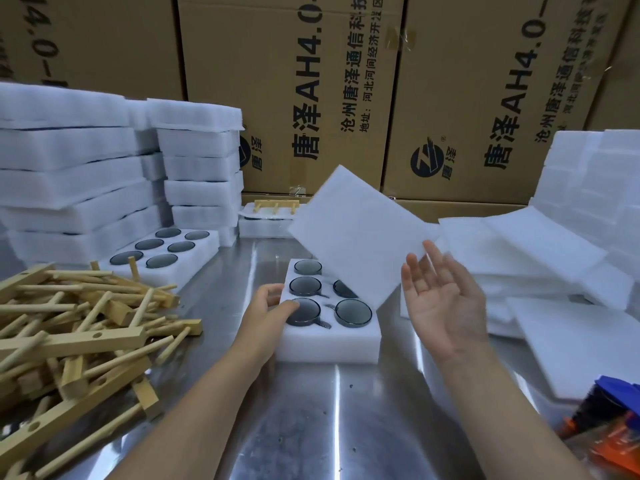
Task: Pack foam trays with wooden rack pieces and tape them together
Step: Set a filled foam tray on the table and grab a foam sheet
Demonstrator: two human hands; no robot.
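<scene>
Six wells filled, no cover on yet: this tray is roughly mid-pack.
Left hand [266,306] grips the left edge of the foam tray [329,344] at table centre, thumb reaching over a dark disc [353,312]. Right hand [446,303] is spread wide, palm up, clasping nothing. The foam sheet [356,230] hangs tilted above the tray's far-right corner, by the fingertips (contact unclear). The pile of wooden rack pieces [79,327] lies left; none is on this tray. Rack piece, cover and taping look outstanding, while closed foam stacks [79,188] stand behind.
</scene>
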